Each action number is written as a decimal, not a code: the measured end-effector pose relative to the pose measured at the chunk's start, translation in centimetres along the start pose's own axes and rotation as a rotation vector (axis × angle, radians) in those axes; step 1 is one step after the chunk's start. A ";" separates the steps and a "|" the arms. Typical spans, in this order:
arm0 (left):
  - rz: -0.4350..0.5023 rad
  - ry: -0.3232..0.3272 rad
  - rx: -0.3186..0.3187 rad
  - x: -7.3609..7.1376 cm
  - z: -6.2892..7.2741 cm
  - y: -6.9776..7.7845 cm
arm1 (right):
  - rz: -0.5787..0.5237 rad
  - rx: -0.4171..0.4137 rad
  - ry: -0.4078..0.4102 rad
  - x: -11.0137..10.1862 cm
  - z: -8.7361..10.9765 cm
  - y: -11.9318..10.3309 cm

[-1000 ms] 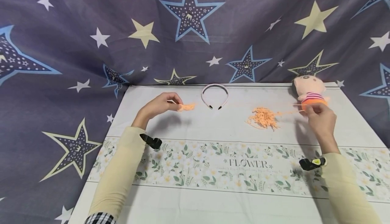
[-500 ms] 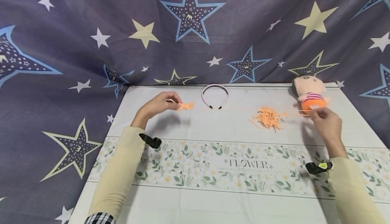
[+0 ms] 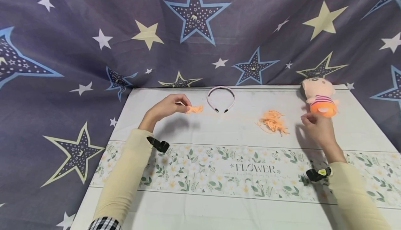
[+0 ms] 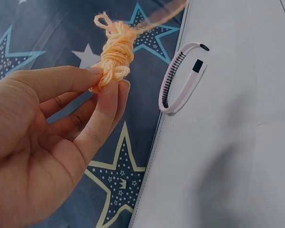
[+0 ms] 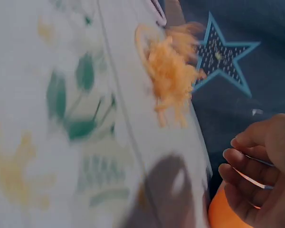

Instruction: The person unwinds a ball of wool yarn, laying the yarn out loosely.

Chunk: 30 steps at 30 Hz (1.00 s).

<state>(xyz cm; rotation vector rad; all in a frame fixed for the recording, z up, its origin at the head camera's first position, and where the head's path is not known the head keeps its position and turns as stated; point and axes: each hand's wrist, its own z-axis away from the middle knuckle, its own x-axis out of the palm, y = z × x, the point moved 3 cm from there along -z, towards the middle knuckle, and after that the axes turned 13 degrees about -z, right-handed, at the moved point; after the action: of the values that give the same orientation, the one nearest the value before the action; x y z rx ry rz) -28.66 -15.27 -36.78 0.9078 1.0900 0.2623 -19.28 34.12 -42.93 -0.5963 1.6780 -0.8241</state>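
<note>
My left hand [image 3: 167, 106] pinches a small wound bundle of peach-orange yarn [image 4: 118, 52] between thumb and fingers. A strand leads away from the bundle's far end in the left wrist view. On the white table, a loose tangled heap of the same yarn [image 3: 272, 121] lies between the hands, nearer the right one. My right hand [image 3: 319, 127] is over the table to the right of the heap, its fingers loosely curled. No yarn shows in it in the right wrist view. Just behind that hand is a plush toy [image 3: 320, 90] with a striped top and orange bottom.
A pale pink headband [image 3: 220, 88] with dark inner teeth lies at the table's back edge, between the left hand and the heap. A dark star-patterned curtain [image 3: 194, 59] hangs behind the table. Across the tabletop [image 3: 219, 209] runs a floral printed band.
My right hand drew yarn strands rightward, then let them go and came back left. The strands beside it no longer show. My left hand shifted slightly right, still pinching the bundle.
</note>
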 end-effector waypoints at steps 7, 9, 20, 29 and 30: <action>0.000 -0.008 0.007 0.2 -0.4 0.3 | -0.068 -0.195 0.005 2.4 -0.5 -5.0; -0.002 -0.007 0.008 0.3 -0.5 0.4 | -0.114 -0.248 -0.020 3.7 -0.7 -6.6; 0.018 -0.017 0.010 0.9 -0.7 1.0 | -0.230 -0.445 -0.297 13.6 0.5 -13.9; 0.000 -0.024 0.029 1.0 -0.8 1.2 | -0.210 -0.494 -0.414 18.6 2.2 -16.9; -0.001 -0.026 0.030 1.0 -0.8 1.2 | -0.219 -0.502 -0.422 18.8 2.4 -17.1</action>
<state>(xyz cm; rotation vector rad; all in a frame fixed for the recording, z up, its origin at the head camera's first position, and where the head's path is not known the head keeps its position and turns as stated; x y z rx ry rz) -28.56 -13.54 -36.68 0.9348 1.0730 0.2337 -22.23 8.80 -41.49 -1.2267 1.4374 -0.3775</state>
